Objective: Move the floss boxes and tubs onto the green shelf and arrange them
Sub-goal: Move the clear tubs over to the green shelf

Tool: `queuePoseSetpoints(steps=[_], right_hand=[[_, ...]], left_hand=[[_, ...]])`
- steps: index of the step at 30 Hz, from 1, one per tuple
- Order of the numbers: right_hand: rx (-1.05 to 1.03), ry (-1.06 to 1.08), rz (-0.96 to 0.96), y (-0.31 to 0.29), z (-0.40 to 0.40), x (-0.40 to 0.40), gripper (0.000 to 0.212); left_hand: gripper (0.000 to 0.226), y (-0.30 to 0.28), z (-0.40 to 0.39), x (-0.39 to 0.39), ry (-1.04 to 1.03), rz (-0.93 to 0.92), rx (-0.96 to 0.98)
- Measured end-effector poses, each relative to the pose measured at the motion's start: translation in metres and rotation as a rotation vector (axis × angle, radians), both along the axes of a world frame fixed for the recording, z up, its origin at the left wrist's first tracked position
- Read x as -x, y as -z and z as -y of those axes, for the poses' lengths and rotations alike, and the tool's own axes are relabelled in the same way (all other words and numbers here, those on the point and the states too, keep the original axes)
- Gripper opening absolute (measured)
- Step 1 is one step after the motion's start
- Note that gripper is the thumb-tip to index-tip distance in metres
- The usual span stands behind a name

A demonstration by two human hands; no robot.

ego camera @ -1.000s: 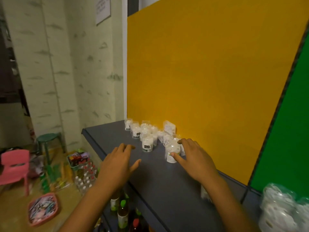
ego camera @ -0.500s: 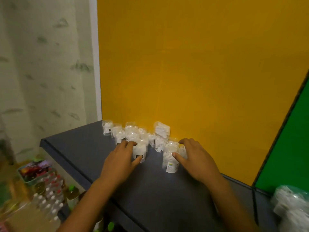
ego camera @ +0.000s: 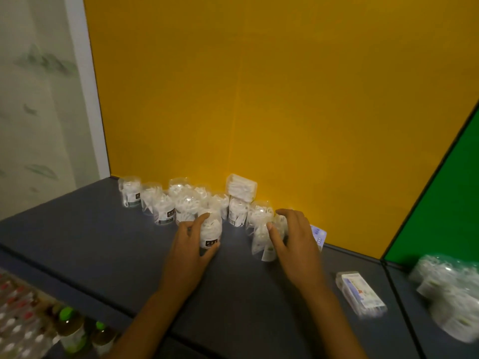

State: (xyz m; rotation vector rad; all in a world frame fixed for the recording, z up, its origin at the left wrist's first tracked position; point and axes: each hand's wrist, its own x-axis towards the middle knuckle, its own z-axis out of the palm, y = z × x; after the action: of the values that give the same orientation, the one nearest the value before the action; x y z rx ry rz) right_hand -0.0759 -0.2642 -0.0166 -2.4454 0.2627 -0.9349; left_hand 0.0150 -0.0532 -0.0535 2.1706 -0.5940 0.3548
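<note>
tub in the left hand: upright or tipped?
Upright. The tub stands on its base on the grey shelf, label level near the bottom, with the left hand curled round it.

The room was dim, the light soft and even — no hard shadows on the counter [ego camera: 103, 244]. Motion blur smeared the tubs [ego camera: 448, 294] at the right edge, and wide-angle distortion bent the corners — glare was faint.

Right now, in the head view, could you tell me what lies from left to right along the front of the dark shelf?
Left hand gripping a clear floss tub → right hand on another tub → flat floss box → bagged tubs.
</note>
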Motion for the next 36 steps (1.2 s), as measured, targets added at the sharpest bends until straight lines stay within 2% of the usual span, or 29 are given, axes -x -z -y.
queuePoseSetpoints(steps=[6, 11, 14, 21, 26, 31, 36], right_hand=[[-0.111, -0.009, 0.133, 0.005, -0.004, -0.003, 0.027], [-0.156, -0.007, 0.147, 0.008, 0.005, -0.003, 0.028], [-0.219, -0.049, 0.1, 0.011, 0.008, -0.005, 0.033], [-0.284, -0.148, -0.031, 0.021, 0.008, -0.01, 0.046], [-0.193, -0.112, -0.07, 0.023, 0.002, -0.008, 0.06], [-0.241, -0.108, -0.029, 0.023, -0.001, 0.0, 0.055], [-0.312, -0.074, 0.096, 0.004, 0.0, 0.033, 0.054]], left_hand=[[0.065, 0.0, 0.001, -0.003, 0.074, 0.015, 0.101], [0.058, -0.006, -0.004, -0.004, 0.147, -0.204, 0.497], [0.053, -0.008, -0.006, -0.005, 0.201, -0.265, 0.593], [0.049, -0.01, -0.004, -0.005, 0.284, -0.298, 0.6], [0.045, -0.013, -0.005, -0.001, 0.255, -0.268, 0.593], [0.047, -0.011, -0.007, 0.001, 0.267, -0.261, 0.547], [0.047, -0.024, 0.005, 0.026, 0.286, -0.254, 0.545]])
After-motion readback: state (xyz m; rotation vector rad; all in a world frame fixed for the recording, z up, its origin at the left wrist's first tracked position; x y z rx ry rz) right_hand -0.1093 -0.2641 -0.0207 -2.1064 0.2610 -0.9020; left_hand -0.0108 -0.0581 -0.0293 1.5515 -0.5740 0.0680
